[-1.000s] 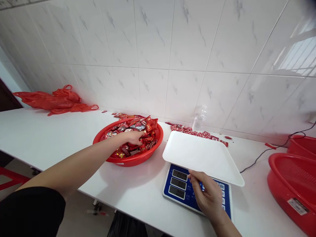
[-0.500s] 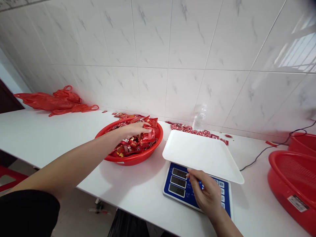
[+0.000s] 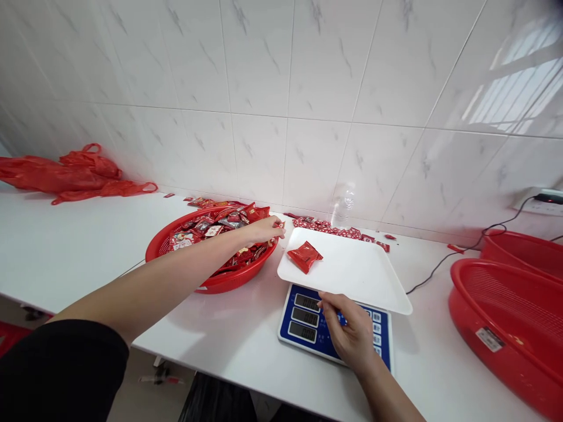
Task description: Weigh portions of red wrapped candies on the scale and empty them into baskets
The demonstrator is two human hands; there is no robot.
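Observation:
My left hand [image 3: 264, 228] is closed at the right rim of a red plastic basket [image 3: 220, 285], a small red packet [image 3: 280, 224] showing at its fingertips. Mostly red, shiny snack packets [image 3: 213, 231] fill the basket, partly hidden by my forearm. On the white pan [image 3: 352, 269] of a weighing scale lies one red packet [image 3: 305, 257]. My right hand [image 3: 349, 328] is over the scale's blue keypad [image 3: 288, 316], just right of the displays. Its fingers are curled together, and whatever they may hold is hidden.
Red plastic bags [image 3: 83, 176] lie at the left by the tiled wall. Behind the scale are small red packets [image 3: 325, 227] and a clear bottle [image 3: 343, 206]. More red baskets [image 3: 505, 328] stand at the right, near a black cable [image 3: 444, 269].
A red packet now lies on the scale pan. My left hand has moved from over the packets to the basket's right rim. The view has shifted; my right hand stays at the keypad.

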